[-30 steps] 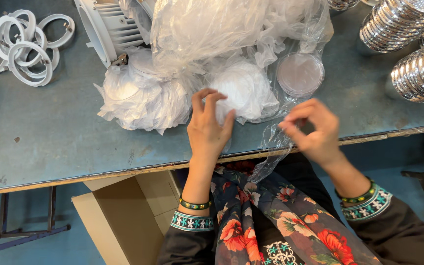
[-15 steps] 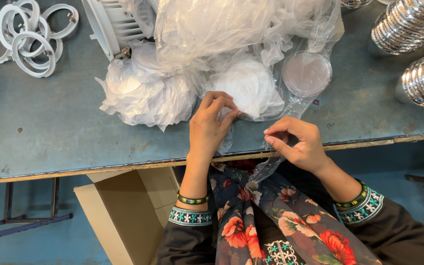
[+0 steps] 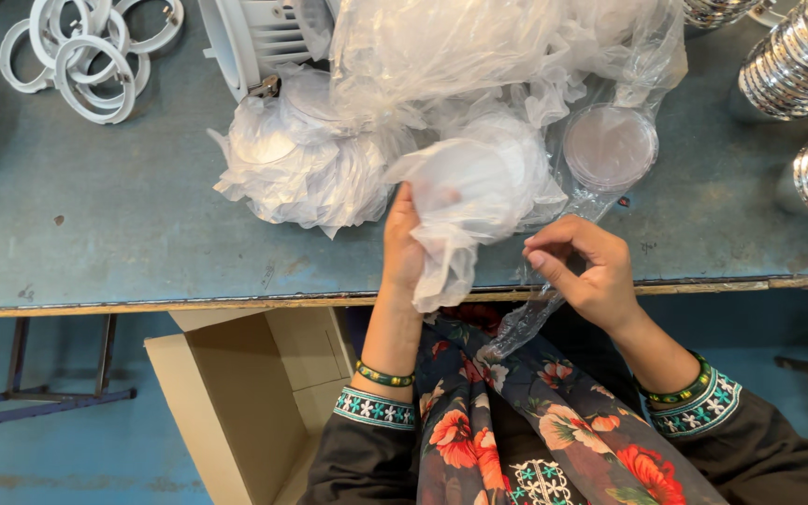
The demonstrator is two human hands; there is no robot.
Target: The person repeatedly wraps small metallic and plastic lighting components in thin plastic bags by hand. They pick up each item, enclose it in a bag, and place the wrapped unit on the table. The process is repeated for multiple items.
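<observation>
While white rings (image 3: 86, 47) lie far left on the counter (image 3: 95, 224), the left hand (image 3: 404, 245) grips a white plastic-wrapped piece (image 3: 469, 187) at the edge; the right hand (image 3: 584, 269) pinches clear film (image 3: 526, 318).

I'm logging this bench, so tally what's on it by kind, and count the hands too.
White plastic rings: about 6, overlapping
Shiny ribbed metal stacks: 3 in view
White finned housing: 1
Clear round disc: 1
Plastic-wrapped white bundles: at least 2
Hands: 2, left hand, right hand
Total: about 15
</observation>
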